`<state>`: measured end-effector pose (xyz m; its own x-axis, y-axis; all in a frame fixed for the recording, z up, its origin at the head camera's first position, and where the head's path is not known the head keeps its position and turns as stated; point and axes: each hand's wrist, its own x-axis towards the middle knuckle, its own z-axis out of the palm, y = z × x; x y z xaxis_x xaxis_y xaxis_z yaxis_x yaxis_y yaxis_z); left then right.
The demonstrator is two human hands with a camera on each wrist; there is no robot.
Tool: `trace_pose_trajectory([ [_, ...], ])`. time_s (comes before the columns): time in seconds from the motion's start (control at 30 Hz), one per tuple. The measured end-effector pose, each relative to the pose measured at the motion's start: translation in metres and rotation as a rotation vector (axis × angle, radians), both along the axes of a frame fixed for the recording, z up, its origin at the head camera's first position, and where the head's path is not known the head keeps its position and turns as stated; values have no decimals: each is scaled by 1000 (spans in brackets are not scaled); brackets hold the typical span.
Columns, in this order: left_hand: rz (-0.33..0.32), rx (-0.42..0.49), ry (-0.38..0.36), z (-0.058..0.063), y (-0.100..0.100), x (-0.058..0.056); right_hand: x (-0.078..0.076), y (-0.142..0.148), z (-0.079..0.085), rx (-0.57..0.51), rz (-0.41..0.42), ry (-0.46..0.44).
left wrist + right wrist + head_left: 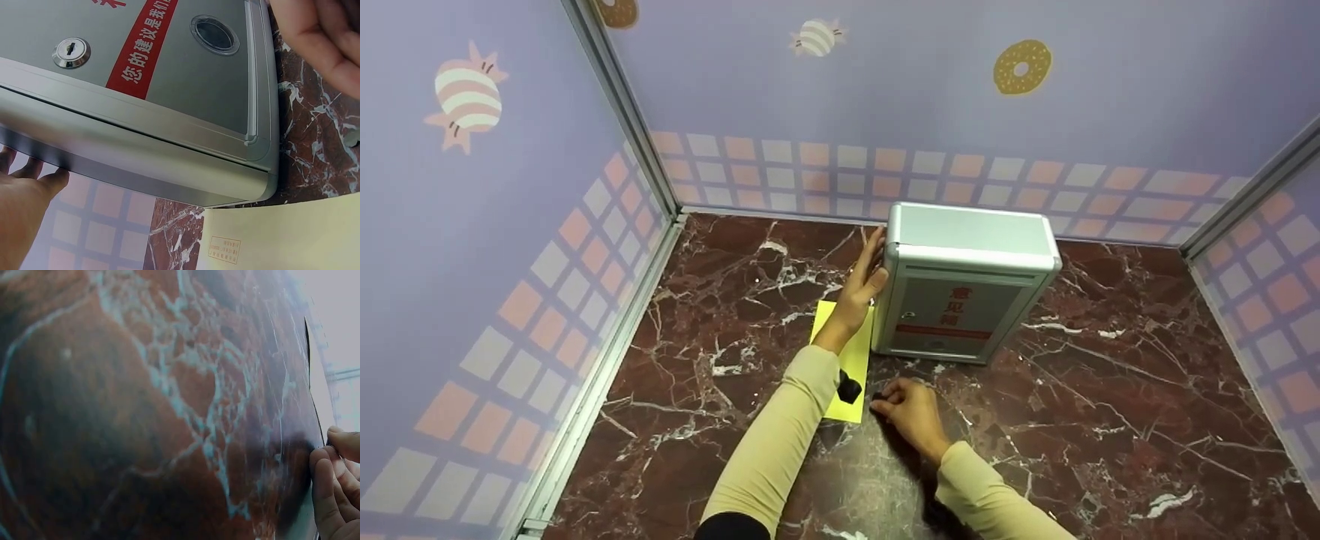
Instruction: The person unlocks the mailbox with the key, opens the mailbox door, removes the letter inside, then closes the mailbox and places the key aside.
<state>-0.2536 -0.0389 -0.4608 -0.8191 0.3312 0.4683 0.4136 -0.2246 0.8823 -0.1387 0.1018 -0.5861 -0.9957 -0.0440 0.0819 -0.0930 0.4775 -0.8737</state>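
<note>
A silver suggestion box (945, 300) with red lettering stands upright on the marble surface. On its front, the left wrist view shows a round key lock (71, 53) and a clear oval window (214, 35). My left hand (859, 289) rests with extended fingers against the box's left side. In front of the box, my right hand (913, 411) is low over the marble, thumb and curled fingers pinching a small dark thing (329, 445). Most of that thing is hidden by the fingertips, so I cannot tell its kind. Flat yellow paper (851, 356) with small red print lies under my left forearm.
Purple wall panels (885, 90) with printed sweets and pink and white squares stand behind and on both sides. A metal frame strip (607, 390) runs along the left edge of the marble surface (1110, 420). A black device (850, 388) sits at my left wrist.
</note>
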Motion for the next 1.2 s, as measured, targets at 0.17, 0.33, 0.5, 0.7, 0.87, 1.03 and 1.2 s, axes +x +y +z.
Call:
trace_pose_trajectory([
  [0.17, -9, 4, 5, 2, -1, -1, -1, -2, 0, 54, 10, 54],
  [0.33, -20, -14, 4, 2, -2, 1, 0, -4, -2, 105, 15, 85],
  [0.5, -13, 7, 2, 0, -1, 1, 2, -6, -2, 140, 29, 69],
  [0.7, -6, 12, -2, 0, 0, -3, -1, -6, -2, 184, 34, 81],
  [0.87, -4, -2, -3, -1, 2, -6, -4, -4, -2, 186, 42, 73],
  [1.03, -18, -3, 6, -2, 7, -8, -6, -1, -3, 175, 46, 65],
  [1.2, -32, 3, 8, -4, 10, -9, -7, 2, -1, 167, 50, 87],
])
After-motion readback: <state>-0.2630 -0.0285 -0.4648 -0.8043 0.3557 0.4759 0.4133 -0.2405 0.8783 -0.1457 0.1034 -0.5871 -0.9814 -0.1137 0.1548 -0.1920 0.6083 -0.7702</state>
